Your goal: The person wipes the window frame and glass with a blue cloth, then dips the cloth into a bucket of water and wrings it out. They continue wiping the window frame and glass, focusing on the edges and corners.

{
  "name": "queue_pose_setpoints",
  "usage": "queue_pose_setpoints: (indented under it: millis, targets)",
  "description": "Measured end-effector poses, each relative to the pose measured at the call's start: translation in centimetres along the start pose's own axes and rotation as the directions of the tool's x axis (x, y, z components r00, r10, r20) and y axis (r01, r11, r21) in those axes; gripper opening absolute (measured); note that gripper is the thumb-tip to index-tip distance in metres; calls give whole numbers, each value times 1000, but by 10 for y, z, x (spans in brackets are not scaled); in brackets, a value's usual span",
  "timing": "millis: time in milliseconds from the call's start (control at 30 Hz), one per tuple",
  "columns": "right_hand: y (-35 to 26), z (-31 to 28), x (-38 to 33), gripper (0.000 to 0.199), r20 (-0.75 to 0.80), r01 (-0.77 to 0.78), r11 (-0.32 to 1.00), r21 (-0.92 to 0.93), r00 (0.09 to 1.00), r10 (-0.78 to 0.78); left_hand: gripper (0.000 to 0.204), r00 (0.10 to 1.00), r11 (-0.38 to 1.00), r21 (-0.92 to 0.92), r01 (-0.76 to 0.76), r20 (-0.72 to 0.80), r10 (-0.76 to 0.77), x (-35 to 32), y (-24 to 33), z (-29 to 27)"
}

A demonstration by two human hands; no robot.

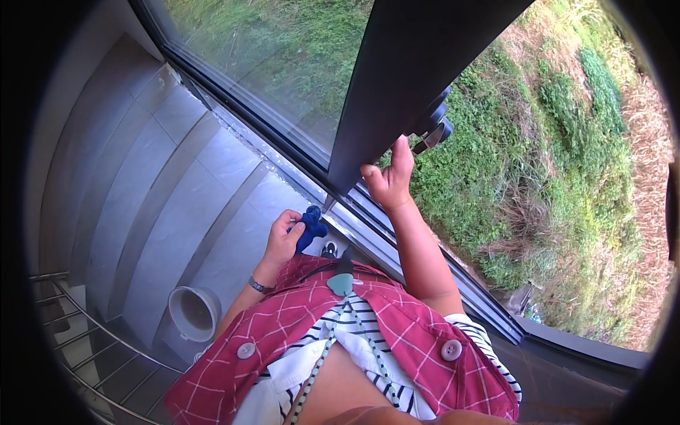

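My left hand [282, 239] is closed around a bunched dark blue cloth [310, 228], held low in front of my body above the grey tiles. Higher up and to the right, my right hand [391, 183] grips the edge of a dark window frame [382, 92]. Its thumb lies against the frame, one finger points up along the edge, and the other fingers are mostly hidden. Just above that hand, a black window handle [433, 129] sticks out from the frame. A glass pane [269, 64] fills the left side of this frame.
A pale bucket [174, 319] with murky liquid stands at lower left, near a curved metal railing [106, 327]. Grey tiled steps [156, 152] spread across the left. The window track [368, 230] runs diagonally ahead of me. Past the open right side, a green slope [524, 163] drops away outside.
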State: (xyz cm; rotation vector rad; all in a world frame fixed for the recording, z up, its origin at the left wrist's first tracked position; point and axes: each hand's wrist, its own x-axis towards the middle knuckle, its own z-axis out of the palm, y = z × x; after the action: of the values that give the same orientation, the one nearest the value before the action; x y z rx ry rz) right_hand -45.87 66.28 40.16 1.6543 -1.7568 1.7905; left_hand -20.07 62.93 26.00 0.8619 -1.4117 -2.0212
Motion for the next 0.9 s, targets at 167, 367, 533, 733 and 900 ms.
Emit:
queue_pose_setpoints:
  millis: [167,367,533,733,900]
  targets:
    - [0,-29,-73,31,-60,-394,915,-82,919,390,10,998,1000,9,-14,-61,15,-10,19,-4]
    - [9,-37,-135,16,155,-517,819,-249,813,561,9,993,975,191,-116,2,118,4,39,13]
    - [-19,-18,-139,35,553,-482,854,-194,666,501,8,983,994,33,-100,161,93,-5,72,57]
    - [0,-13,-178,47,686,-658,752,40,565,458,12,938,982,-21,-190,291,188,24,61,56]
    - [-3,-19,-192,40,662,-668,730,-144,483,573,18,887,986,-102,-131,433,162,37,72,43]
